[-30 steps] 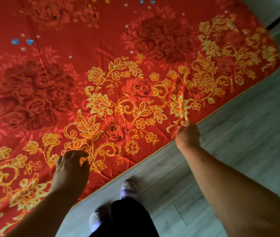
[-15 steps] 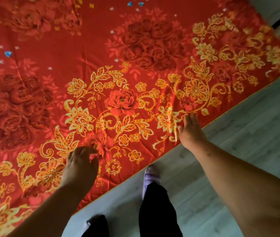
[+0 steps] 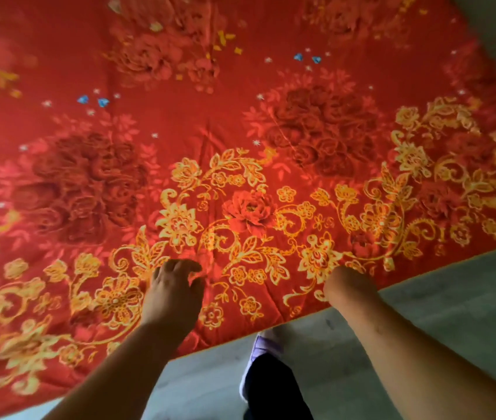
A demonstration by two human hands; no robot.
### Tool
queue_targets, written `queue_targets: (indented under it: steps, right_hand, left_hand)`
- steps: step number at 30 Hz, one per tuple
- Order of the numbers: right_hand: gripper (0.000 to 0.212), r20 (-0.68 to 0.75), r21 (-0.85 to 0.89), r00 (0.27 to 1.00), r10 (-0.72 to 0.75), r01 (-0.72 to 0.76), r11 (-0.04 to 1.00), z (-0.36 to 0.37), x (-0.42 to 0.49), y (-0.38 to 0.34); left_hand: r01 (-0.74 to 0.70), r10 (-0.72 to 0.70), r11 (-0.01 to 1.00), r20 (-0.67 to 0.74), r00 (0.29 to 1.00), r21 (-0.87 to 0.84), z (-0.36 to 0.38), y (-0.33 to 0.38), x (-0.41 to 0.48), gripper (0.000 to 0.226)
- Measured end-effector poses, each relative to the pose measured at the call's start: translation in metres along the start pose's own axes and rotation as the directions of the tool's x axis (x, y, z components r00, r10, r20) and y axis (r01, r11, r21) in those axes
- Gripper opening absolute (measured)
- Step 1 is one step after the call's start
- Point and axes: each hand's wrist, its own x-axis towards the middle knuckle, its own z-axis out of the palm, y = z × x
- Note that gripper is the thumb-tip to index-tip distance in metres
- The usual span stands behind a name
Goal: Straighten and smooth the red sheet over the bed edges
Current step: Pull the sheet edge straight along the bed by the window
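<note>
The red sheet lies spread over the bed, its hem beside the floor. Our left hand curls its fingers against the thumb, pinching a small fold near that hem. Our right hand sits at the hem, and we cannot tell how its hidden fingers lie.

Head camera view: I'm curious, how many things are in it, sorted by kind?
Hands: 2, the left hand and the right hand
Red sheet: 1
Lilac shoe: 1
Total: 4
</note>
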Motion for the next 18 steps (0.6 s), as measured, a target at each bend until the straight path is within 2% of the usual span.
queue_targets:
  steps: [2, 5, 11, 13, 18]
  right_hand:
    - [0.028, -0.049, 0.027, 0.995, -0.082, 0.084, 0.996, 0.005, -0.024, -0.030]
    - [0.034, -0.096, -0.044, 0.965, -0.245, 0.241, 0.969, 0.023, -0.078, -0.090]
    - [0.032, -0.182, -0.081, 0.773, -0.607, 0.604, 0.793, 0.082, -0.187, -0.196]
    - [0.033, -0.173, -0.113, 0.707, -0.686, 0.678, 0.727, 0.117, -0.244, -0.253]
    - [0.040, -0.077, -0.118, 0.633, -0.770, 0.761, 0.638, 0.200, -0.361, -0.366]
  left_hand:
    - [0.044, -0.045, 0.998, -0.026, 0.999, -0.039, -0.016, -0.023, -0.013, 0.028]
    - [0.111, -0.120, 0.989, -0.097, 0.988, -0.097, -0.043, -0.079, -0.040, 0.030]
    - [0.216, -0.250, 0.957, -0.175, 0.952, -0.192, -0.093, -0.206, -0.108, 0.033]
    - [0.258, -0.308, 0.936, -0.203, 0.930, -0.238, -0.116, -0.281, -0.147, 0.034]
    - [0.340, -0.417, 0.896, -0.279, 0.865, -0.285, -0.166, -0.437, -0.232, 0.033]
